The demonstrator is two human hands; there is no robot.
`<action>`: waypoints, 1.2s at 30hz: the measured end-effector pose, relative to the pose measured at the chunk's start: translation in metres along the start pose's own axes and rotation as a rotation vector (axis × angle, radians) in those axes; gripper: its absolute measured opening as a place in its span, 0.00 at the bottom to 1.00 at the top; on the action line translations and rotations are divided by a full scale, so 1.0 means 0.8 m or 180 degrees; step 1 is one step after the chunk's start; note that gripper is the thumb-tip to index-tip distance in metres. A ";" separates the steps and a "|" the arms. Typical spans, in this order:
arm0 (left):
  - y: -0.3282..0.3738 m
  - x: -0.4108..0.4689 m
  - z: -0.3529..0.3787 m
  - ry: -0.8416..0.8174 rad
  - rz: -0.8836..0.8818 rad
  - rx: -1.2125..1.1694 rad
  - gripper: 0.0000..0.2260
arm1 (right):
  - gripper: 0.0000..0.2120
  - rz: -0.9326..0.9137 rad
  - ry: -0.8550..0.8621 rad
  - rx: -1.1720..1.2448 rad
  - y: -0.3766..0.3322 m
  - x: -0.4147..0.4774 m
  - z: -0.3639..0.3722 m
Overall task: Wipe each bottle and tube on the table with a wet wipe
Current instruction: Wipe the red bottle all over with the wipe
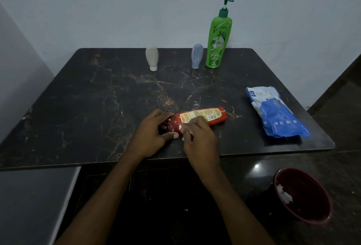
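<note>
The big dark bench [97,98] has gold lines running across its top. On the floor to the right of it stands a dark red bin [312,201], and some white scraps lie inside. A blue and white pack of wipes [273,112] lies flat on the right side of the bench. A tall green pump bottle [218,41] stands upright at the back, near the wall. The red bottle [216,117] lies on its side close to the front edge, with its yellow label facing up. The left hand [154,133] grips the left end of the red bottle, with the thumb and fingers curled round it. The right hand [199,137] pinches a small white wet wipe [182,127] and presses it on the red bottle. 2 small tubes stand on their caps at the back: a grey tube [197,55] just beside the green pump bottle, and a cream tube [152,57] well apart to the left.
</note>
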State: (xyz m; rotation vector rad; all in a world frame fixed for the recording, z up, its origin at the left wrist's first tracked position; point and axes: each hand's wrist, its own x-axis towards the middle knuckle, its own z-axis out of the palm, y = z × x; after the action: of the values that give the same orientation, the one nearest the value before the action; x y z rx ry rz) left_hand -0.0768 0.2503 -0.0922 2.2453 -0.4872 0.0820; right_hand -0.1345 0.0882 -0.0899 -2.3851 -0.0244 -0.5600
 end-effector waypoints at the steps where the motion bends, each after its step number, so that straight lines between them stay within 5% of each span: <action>1: 0.000 0.000 0.000 -0.0013 0.0002 0.0002 0.30 | 0.08 0.0079 0.0013 0.0028 0.010 0.004 -0.006; 5: -0.001 0.000 -0.002 -0.0084 -0.0031 0.0043 0.31 | 0.07 0.0793 0.0354 0.0142 0.066 0.025 -0.045; 12: 0.001 0.000 -0.002 -0.0085 -0.0036 0.0028 0.30 | 0.07 0.1026 0.0528 0.0100 0.070 0.031 -0.053; 19: 0.004 -0.002 -0.002 0.0006 0.0027 -0.0041 0.30 | 0.07 -0.0019 0.0002 0.0054 -0.004 0.000 -0.004; 29: 0.002 -0.001 -0.001 0.0023 0.0162 -0.0120 0.29 | 0.05 -0.0181 -0.0492 -0.0278 -0.020 0.048 -0.021; 36: 0.001 -0.001 0.001 0.0022 0.0144 -0.0092 0.29 | 0.08 -0.0358 -0.0359 -0.0152 -0.007 0.000 -0.006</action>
State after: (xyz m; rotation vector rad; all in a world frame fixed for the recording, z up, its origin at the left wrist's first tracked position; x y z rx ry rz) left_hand -0.0777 0.2497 -0.0921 2.2054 -0.5324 0.1053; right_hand -0.1376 0.0893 -0.0832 -2.4708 -0.1979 -0.4824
